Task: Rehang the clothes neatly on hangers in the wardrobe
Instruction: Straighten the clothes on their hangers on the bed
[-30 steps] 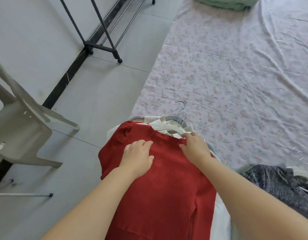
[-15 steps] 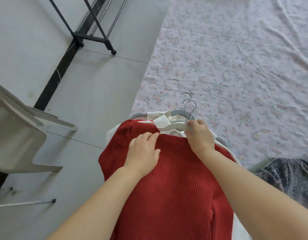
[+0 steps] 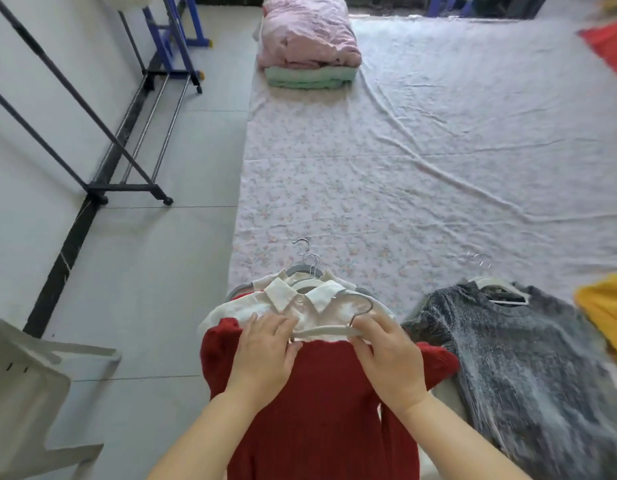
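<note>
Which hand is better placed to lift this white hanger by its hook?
Right, probably. The right hand pinches the white hanger at the base of its hook. The left hand holds the hanger's other end at the red sweater neckline, farther from the hook.

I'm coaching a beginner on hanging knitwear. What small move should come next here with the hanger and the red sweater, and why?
Probably tilt the white hanger and slip one end into the neckline of the red sweater. Both the left hand and right hand hold it just above that neckline, lying on the white collared shirt, not yet inside the sweater.
</note>
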A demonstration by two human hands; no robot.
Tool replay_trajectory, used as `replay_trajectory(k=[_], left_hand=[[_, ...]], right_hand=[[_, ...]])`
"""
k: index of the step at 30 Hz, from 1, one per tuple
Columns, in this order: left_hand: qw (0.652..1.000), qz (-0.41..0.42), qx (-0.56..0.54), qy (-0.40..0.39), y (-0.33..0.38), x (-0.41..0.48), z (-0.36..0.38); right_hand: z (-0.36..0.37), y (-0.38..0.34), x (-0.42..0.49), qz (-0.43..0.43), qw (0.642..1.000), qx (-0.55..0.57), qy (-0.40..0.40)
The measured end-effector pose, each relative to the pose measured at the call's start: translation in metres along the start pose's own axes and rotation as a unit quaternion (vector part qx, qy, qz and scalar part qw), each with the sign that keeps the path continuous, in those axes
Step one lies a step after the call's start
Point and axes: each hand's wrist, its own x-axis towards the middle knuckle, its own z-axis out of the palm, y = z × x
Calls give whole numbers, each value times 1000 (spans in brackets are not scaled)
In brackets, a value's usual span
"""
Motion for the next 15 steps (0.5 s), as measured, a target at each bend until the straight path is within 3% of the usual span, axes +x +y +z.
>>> replay_trajectory(k=[7, 15], left_hand=[[978, 175, -31, 106, 74, -29, -30], [942, 316, -54, 102, 200, -63, -11]], right_hand=[[-90, 9, -76, 81, 986, -18, 146], [-184, 61, -185, 167, 949, -59, 259]])
